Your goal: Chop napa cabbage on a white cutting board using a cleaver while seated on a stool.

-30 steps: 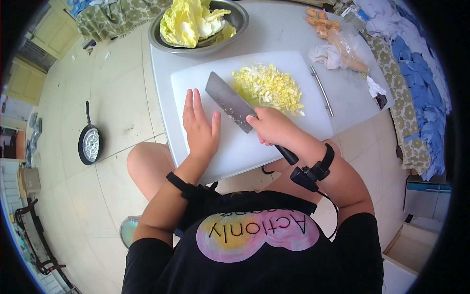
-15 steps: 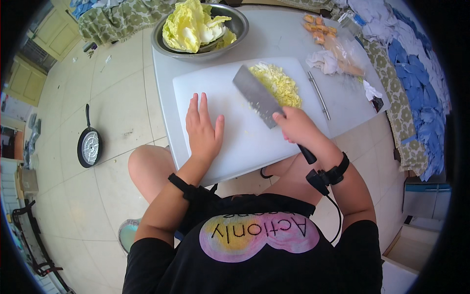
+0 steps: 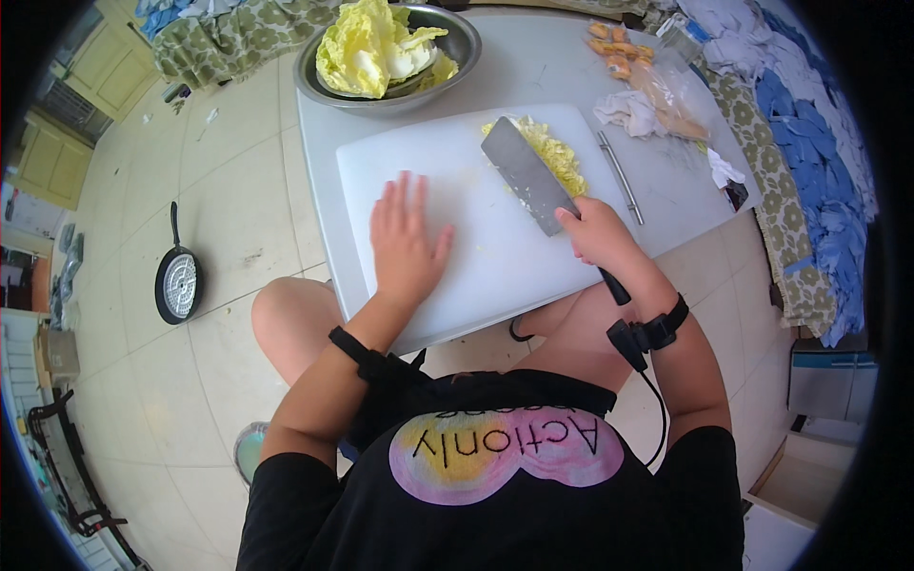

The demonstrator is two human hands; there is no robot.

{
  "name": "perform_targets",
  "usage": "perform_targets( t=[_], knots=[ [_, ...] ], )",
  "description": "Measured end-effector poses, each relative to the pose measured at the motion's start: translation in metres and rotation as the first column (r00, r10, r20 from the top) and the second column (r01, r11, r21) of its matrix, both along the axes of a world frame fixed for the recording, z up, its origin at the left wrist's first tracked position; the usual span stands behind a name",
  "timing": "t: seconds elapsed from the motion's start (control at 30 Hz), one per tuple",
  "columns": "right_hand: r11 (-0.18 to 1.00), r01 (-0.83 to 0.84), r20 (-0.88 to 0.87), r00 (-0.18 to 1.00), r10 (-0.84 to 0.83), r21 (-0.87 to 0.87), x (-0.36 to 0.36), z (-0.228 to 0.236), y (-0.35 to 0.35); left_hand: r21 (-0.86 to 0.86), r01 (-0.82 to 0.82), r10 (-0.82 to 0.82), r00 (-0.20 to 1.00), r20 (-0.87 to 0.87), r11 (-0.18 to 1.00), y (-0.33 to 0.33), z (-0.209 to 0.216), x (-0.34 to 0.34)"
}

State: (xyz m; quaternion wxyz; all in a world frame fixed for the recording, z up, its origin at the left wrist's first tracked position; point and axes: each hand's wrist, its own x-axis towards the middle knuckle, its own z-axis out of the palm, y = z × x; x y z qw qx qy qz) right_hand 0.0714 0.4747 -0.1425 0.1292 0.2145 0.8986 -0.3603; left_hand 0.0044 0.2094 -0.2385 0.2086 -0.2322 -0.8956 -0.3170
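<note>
My right hand is wrapped round the black handle of a cleaver. The wide steel blade has bits of cabbage stuck to it and covers part of a heap of chopped napa cabbage. That heap lies on the right side of a white cutting board. On the board's left part, my left hand lies flat with fingers stretched out, holding nothing. Beyond the board stands a steel bowl with large napa cabbage leaves in it.
A metal rod-like tool lies just right of the board. Farther right are a plastic bag, orange packaged pieces and a crumpled white cloth. A black frying pan rests on the floor at left.
The cleaver has moved right, over the chopped cabbage, and now hides more of the heap, which looks narrower. My left hand has shifted slightly right, still flat.
</note>
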Motion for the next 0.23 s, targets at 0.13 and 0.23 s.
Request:
perform_targets(
  t=[0.13,0.23],
  knots=[
    [0.948,0.091,-0.034,0.994,-0.106,-0.305,0.002,-0.004,-0.008,-0.225,0.412,-0.425,0.905,-0.009,0.883,0.04,0.036,0.014],
    [0.898,0.121,-0.065,0.984,-0.163,-0.424,0.0,-0.008,-0.002,-0.185,0.542,-0.557,0.829,-0.043,0.82,0.069,0.041,0.01]
  ],
)
